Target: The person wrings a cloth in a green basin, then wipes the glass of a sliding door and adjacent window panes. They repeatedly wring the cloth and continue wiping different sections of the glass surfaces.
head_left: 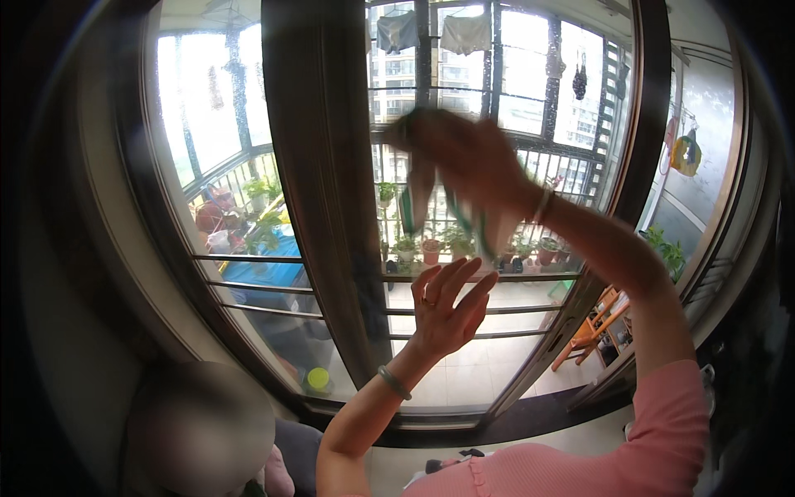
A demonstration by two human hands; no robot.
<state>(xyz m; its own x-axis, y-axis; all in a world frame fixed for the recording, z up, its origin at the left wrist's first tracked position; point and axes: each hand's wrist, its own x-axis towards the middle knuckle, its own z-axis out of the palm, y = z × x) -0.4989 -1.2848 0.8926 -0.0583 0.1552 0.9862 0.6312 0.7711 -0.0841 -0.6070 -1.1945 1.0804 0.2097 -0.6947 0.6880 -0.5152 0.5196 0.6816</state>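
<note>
Big glass doors point(464, 248) filled most of the view, with a dark curtain point(319, 166) hanging down in front of them and a balcony behind. Out past the doors, potted plants point(431, 244) sat in a row along the railing point(497, 277), laundry point(431, 31) hung from up top, and a small wooden chair point(592, 327) stood off at the lower right side of the doors.

Both arms were raised up in front of the doors. The right hand point(468, 157) was up high, right of the curtain, and really blurred, clenched around a striped green and white cloth point(451, 211) that dangled below it. Couldn't tell what the cloth was exactly, too smeared. A bracelet was on that wrist, and a pink sleeve point(671, 422) covered the upper arm.

The left hand point(447, 306) was lower, just under the dangling cloth, palm open and fingers spread, holding nothing and not touching the cloth as far as I could see. It had a ring on one finger and a green bangle point(395, 383) on the wrist.

Someone else's head was down at the lower left of the doors, below the curtain.
</note>
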